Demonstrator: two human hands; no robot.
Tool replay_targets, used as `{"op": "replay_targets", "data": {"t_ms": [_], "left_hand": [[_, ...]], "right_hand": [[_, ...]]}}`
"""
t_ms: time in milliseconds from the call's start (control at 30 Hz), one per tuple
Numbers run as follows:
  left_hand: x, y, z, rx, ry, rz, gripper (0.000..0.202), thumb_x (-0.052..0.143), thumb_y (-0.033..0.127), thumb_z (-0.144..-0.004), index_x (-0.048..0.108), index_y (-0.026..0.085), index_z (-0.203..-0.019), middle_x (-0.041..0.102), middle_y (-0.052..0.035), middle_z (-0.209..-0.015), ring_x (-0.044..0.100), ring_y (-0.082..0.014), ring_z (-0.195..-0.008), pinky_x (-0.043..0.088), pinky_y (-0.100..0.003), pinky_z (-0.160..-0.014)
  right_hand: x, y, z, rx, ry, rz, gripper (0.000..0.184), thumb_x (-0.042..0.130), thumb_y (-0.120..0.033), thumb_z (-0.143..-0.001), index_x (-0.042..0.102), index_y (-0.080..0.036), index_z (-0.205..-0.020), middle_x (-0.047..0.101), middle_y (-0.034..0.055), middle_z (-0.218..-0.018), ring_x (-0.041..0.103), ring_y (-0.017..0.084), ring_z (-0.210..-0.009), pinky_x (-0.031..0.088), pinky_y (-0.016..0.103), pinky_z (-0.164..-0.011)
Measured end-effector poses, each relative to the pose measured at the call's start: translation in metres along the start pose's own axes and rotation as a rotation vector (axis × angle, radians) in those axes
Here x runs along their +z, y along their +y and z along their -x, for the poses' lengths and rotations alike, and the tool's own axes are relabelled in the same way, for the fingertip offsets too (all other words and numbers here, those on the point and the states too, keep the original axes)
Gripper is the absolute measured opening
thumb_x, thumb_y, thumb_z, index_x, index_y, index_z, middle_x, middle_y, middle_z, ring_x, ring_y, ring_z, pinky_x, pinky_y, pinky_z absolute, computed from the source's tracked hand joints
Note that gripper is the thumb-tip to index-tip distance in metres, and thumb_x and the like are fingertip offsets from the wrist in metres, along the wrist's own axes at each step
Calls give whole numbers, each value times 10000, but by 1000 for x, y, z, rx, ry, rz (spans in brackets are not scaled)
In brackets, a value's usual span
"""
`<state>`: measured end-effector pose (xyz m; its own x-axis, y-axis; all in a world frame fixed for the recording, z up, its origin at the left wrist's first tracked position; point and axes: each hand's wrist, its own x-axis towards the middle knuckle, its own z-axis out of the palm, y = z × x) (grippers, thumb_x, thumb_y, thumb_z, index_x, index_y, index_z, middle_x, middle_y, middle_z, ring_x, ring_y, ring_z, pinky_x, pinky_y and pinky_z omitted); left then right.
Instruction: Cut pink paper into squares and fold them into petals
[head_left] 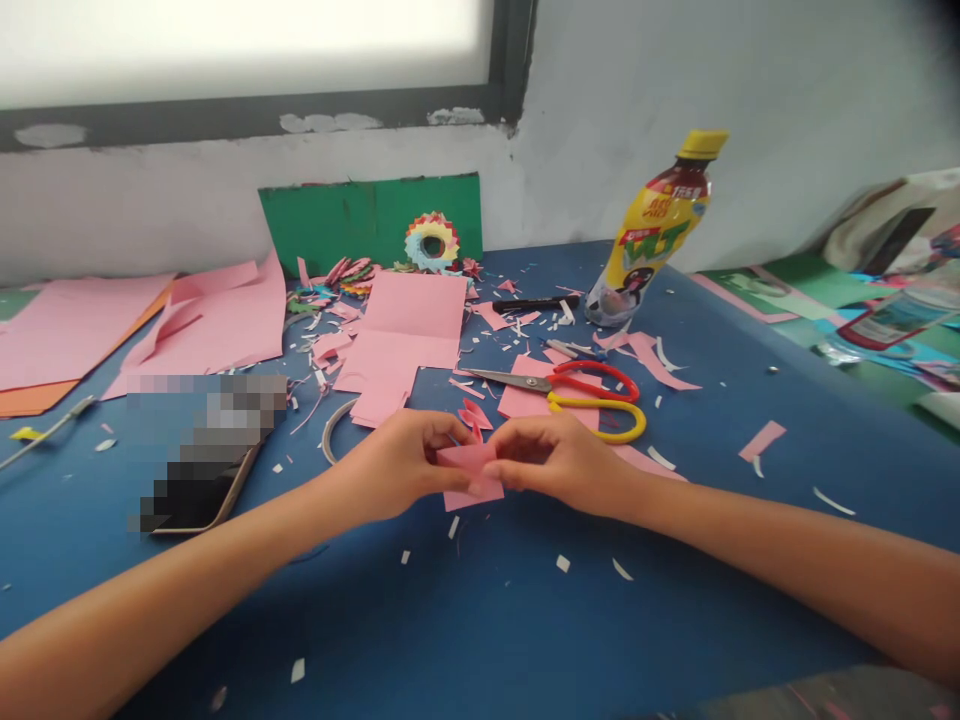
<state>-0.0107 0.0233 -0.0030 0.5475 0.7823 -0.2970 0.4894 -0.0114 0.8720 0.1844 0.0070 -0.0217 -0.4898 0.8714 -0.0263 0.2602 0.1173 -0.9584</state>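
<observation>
Between both hands is a small pink piece of paper (471, 496), raised a little over the blue table. My left hand (401, 462) pinches its left side, thumb in front and fingers curled behind. On its right edge, my right hand (559, 465) grips with thumb and forefinger. A folded pink paper piece (474, 413) shows just behind the fingertips; I cannot tell whether it is joined to the held paper. Beyond my right hand lie scissors (540, 383) with one red and one yellow handle, partly on a pink sheet (517, 402).
A phone (199, 490) lies left of my left forearm. Large pink sheets (225, 320) and pink cut paper (409, 320) spread behind. A yellow-capped bottle (649, 235) stands at the back right. A paper ring (432, 243) leans on a green board (360, 220). Scraps litter the blue table (465, 630).
</observation>
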Motion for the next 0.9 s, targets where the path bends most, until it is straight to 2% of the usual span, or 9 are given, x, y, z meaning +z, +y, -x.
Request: {"op": "replay_targets", "data": {"t_ms": [67,167,300,533,767,900], "left_hand": [[-2,2,-2,-19,20,87,246,678,322,-651,608,144,-805,544,49,-579,489,-80,-526,358,-172,-468],[-5,7,-2,-48,68,158,270,674,332,-661,628,142,-848,594,29,-602,529,-87,-550,436,-188,-518],[-7,6,-4,-3,123,157,253,650,354,-692,657,137,-821,599,13,-626,541,-89,-561,479,-195,-535],[-8,8,-1,5,153,143,280,580,397,-758,667,137,-817,595,6,-616,555,-92,-559,473,-176,-486],[-12,7,-2,52,249,182,275,580,404,-758,646,136,-755,613,-12,-669,576,-107,-595,471,-168,-464],[-11,7,0,79,238,34,267,577,394,-757,662,143,-798,628,-13,-659,571,-118,-600,479,-184,-492]], "right_hand": [[0,0,-2,81,29,-102,225,643,-370,-720,583,-158,-764,591,-24,-603,557,78,-515,474,202,-513],[-4,-2,-6,173,49,-211,252,684,-360,-676,548,-157,-742,589,-36,-551,553,72,-469,484,201,-493],[-7,-3,-8,250,28,-298,285,720,-351,-632,528,-160,-722,598,-37,-512,559,73,-453,482,189,-473],[-7,-2,-6,237,14,-320,270,724,-323,-634,531,-157,-723,600,-47,-512,558,61,-446,475,172,-471],[-7,-4,-6,260,26,-325,262,710,-328,-645,524,-159,-718,589,-46,-504,551,66,-442,468,184,-466],[-7,-4,-6,235,16,-315,250,703,-320,-647,521,-161,-711,585,-46,-510,542,64,-443,464,187,-469]]}}
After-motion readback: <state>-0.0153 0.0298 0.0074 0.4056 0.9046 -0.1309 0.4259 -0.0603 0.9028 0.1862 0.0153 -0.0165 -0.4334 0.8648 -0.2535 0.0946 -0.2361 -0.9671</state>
